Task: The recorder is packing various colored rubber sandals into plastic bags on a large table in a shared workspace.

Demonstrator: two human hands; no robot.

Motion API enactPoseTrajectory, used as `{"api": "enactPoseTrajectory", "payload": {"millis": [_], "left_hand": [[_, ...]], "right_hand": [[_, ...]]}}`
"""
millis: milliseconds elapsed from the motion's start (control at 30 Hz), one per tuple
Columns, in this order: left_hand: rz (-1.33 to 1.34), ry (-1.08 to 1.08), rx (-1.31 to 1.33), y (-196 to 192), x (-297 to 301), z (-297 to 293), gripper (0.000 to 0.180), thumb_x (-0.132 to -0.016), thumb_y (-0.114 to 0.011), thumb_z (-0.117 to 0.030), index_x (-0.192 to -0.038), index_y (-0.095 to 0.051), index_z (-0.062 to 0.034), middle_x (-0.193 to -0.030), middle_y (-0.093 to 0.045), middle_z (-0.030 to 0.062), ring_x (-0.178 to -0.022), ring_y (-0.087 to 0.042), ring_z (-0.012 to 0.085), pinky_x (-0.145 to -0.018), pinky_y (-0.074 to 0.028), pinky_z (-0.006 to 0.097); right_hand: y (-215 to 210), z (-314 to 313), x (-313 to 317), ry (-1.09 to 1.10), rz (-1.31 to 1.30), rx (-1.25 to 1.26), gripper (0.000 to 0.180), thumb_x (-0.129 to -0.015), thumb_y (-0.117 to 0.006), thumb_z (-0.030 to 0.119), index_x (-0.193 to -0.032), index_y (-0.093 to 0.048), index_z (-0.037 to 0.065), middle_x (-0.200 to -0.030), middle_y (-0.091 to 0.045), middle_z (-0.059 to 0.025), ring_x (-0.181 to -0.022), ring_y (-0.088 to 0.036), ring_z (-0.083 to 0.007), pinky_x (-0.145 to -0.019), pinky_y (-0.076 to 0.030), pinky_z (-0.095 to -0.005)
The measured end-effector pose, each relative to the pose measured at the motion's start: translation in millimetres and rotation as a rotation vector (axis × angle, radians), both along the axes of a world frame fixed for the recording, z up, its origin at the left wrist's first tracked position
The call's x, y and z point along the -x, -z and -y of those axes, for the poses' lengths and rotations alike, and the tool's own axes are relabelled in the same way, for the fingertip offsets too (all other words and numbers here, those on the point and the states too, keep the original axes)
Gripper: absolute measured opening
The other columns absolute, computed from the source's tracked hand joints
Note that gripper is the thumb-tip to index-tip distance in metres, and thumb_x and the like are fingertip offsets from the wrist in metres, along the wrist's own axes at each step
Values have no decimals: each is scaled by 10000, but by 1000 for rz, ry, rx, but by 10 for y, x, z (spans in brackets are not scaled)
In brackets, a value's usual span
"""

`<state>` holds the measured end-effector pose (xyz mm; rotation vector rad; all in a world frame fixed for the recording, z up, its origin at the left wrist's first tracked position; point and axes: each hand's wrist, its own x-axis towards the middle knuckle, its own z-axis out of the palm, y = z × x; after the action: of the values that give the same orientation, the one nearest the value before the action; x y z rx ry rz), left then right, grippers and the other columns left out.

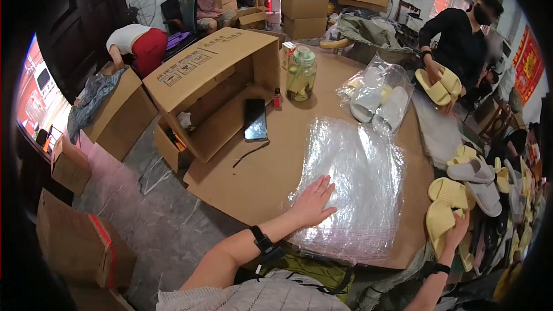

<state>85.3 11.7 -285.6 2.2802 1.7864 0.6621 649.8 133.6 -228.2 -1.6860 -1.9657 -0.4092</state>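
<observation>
My left hand [313, 200] lies flat, fingers spread, on a stack of clear plastic bags [357, 167] on the cardboard-covered table [253, 184]. My right hand [457, 231] reaches down past the table's right edge and grips a yellow slipper [439, 219] from a pile of yellow and grey slippers [481, 178]. A dark band sits on each wrist.
A packed bag of grey slippers [377, 101], a glass jar [301, 75], a small red bottle [277, 99] and a black phone [255, 118] lie on the table beside a big open carton [216, 80]. A person in black [458, 40] holds yellow slippers opposite. Cartons stand on the floor at left.
</observation>
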Motion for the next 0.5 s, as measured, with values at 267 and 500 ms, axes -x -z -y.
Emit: {"api": "enactPoseTrajectory", "payload": {"millis": [267, 500], "left_hand": [[4, -23, 53, -68, 75, -44, 734, -949, -558, -480, -1439, -427, 50, -1555, -300, 302, -1467, -248, 440, -1192, -226, 501], [2, 5, 16, -41, 9, -95, 750, -947, -544, -491, -1448, -419, 53, -1553, -301, 305, -1465, -249, 440, -1192, -224, 501]], "right_hand": [[-673, 155, 1253, -158, -886, -91, 252, -911, -585, 9, -1144, -647, -64, -1070, -677, -84, -1011, -614, -174, -925, -486, -320], [-886, 407, 2553, -392, -1090, 119, 236, -909, -589, -38, -1138, -644, -48, -1048, -678, -85, -984, -634, -169, -883, -503, -298]]}}
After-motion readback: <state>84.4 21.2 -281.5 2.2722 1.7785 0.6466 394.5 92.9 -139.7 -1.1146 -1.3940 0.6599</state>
